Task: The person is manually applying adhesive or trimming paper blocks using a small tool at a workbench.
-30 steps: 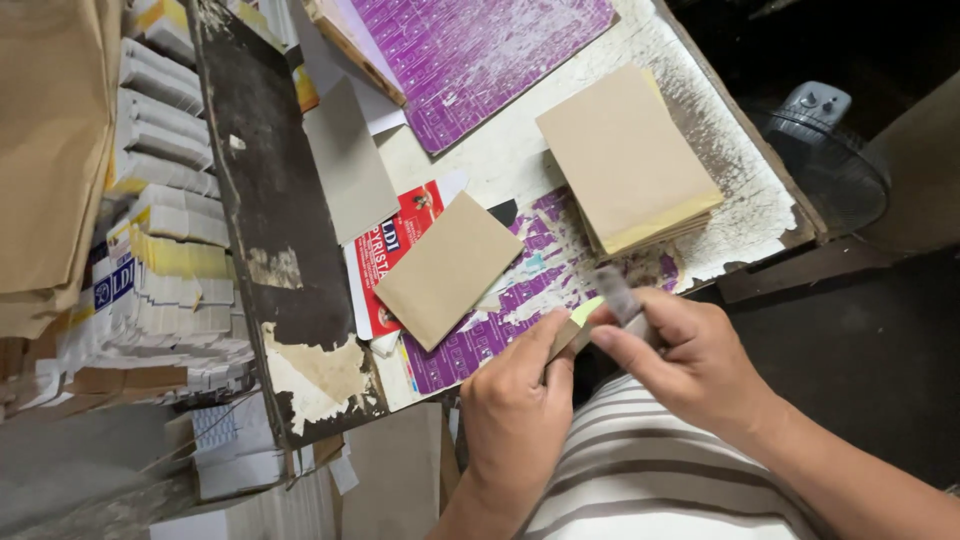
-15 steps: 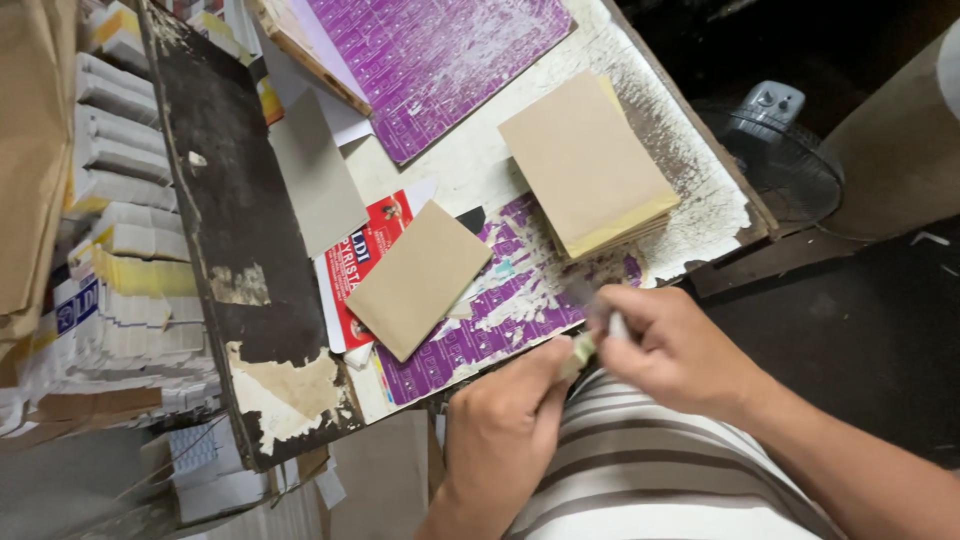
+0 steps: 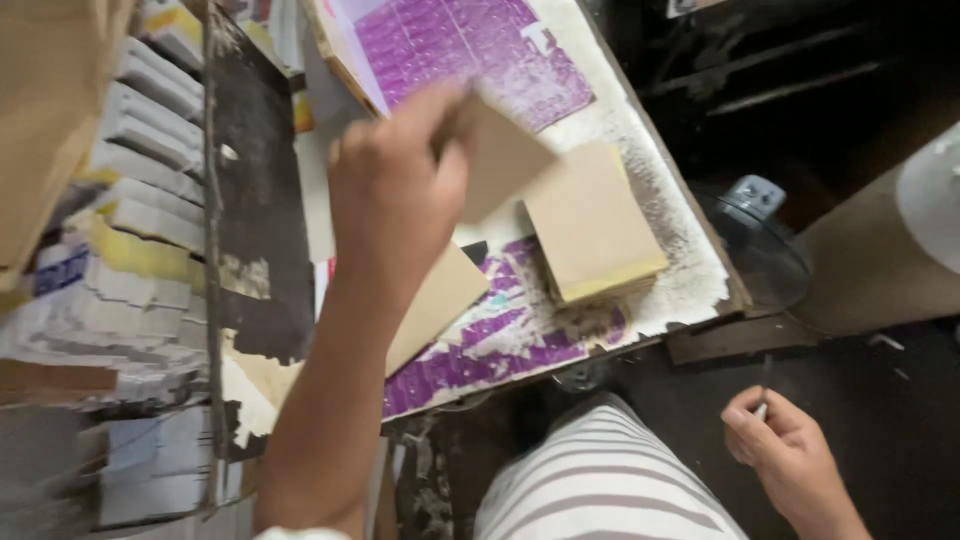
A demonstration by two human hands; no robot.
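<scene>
Left hand point(image 3: 400, 190) pinches a card point(image 3: 500, 160) just above the stack point(image 3: 590, 225); right hand point(image 3: 785, 455), well below, grips a blade point(image 3: 765, 385).

a low work board point(image 3: 690, 290) with a crusted white, flaking edge lies tilted across the middle, its surface covered with torn purple patterned paper point(image 3: 470, 50). a dark, worn plank point(image 3: 250, 200) with peeling paint runs down its left side. further left, stacks of folded white and yellow cartons point(image 3: 130, 220) are piled in rows, with brown paper point(image 3: 50, 110) hanging over them at the upper left. to the right the floor point(image 3: 900, 420) is dark and dim. a round glass lid with a grey knob point(image 3: 755, 200) sits just beside the board's right edge, and a large brown roll point(image 3: 880, 260) stands near it. light is soft, falling mostly on the board.
</scene>
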